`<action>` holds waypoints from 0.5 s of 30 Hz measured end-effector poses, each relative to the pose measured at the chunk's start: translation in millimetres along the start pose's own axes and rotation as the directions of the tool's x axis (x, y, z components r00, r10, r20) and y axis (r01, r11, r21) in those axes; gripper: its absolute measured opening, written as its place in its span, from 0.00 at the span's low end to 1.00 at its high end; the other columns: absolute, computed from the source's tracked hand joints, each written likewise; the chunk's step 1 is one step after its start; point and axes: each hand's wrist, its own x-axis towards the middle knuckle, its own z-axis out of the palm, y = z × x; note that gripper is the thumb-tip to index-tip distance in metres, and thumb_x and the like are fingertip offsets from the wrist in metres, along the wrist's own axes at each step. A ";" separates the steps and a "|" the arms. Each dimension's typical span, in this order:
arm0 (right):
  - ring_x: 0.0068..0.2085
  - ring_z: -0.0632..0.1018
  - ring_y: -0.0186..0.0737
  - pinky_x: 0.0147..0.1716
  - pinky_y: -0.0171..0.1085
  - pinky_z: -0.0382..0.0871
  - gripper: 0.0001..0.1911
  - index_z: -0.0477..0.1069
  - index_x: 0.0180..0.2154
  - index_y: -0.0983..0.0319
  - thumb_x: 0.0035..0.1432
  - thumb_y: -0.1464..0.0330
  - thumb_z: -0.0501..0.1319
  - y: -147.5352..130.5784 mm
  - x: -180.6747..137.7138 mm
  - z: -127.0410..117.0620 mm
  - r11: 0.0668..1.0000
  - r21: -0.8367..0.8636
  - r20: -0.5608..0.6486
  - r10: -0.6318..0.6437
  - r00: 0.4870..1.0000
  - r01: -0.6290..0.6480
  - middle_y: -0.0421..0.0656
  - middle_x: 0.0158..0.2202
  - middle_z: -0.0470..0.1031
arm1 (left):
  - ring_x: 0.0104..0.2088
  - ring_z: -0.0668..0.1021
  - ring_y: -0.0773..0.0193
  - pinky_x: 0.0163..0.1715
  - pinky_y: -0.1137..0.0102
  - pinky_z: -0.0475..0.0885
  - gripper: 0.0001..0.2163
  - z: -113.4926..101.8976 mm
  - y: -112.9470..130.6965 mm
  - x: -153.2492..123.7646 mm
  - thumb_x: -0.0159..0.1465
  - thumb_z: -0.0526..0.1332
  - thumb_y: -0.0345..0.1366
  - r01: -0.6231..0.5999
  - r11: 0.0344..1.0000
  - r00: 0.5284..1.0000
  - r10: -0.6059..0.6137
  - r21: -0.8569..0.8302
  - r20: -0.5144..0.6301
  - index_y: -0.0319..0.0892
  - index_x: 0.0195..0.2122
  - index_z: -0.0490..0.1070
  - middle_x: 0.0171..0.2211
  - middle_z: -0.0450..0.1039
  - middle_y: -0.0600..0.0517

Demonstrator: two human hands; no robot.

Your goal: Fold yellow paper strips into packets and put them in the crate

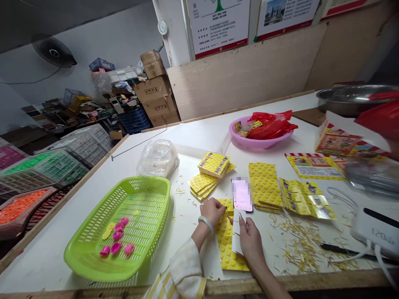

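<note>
A sheet of yellow patterned card [229, 253] lies at the table's front edge. Its right side is folded up, showing a white back with slits. My right hand [252, 238] grips this white folded part, thumb on top. My left hand [211, 214], a bracelet on its wrist, rests at the card's upper left. Its fingers are curled together, and whatever is between their tips is too small to make out. Just beyond my hands lies a phone [242, 194] with a blurred screen. Stacked yellow cards [214, 164] stand behind my left hand.
To the left, a green basket [102, 265] holds small pink and yellow plastic pieces. More yellow cards [266, 182] and scattered thin paper scraps [301, 245] lie to the right, near a white power bank [378, 228] with cables. A pink basin [255, 143] stands farther back.
</note>
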 end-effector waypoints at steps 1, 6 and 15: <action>0.22 0.67 0.40 0.21 0.35 0.58 0.22 0.56 0.25 0.56 0.54 0.45 0.49 -0.3 -0.1 0.0 1.000 -0.010 -0.004 -0.008 1.000 0.008 0.38 0.18 0.66 | 0.38 0.77 0.58 0.38 0.66 0.67 0.07 -3.6 1.9 4.4 0.57 0.63 0.40 0.003 1.000 0.999 -0.004 0.022 0.044 0.45 0.28 0.78 0.34 0.79 0.51; 0.22 0.67 0.40 0.22 0.36 0.57 0.22 0.56 0.24 0.56 0.54 0.45 0.47 -3.7 0.5 -0.4 0.998 -0.056 -0.022 -0.028 0.999 0.027 0.37 0.18 0.65 | 0.31 0.77 0.61 0.31 0.71 0.67 0.05 -13.6 7.5 25.2 0.51 0.68 0.40 -0.062 0.994 0.975 0.041 0.094 0.217 0.45 0.26 0.79 0.28 0.79 0.51; 0.21 0.66 0.40 0.22 0.36 0.56 0.24 0.54 0.23 0.55 0.54 0.43 0.46 -9.5 -0.8 -1.0 0.998 -0.050 -0.018 -0.041 0.999 0.040 0.37 0.17 0.64 | 0.26 0.75 0.67 0.26 0.74 0.68 0.11 -21.1 -18.5 45.7 0.54 0.67 0.45 -0.370 0.922 0.856 0.386 -0.114 0.344 0.42 0.26 0.79 0.25 0.77 0.54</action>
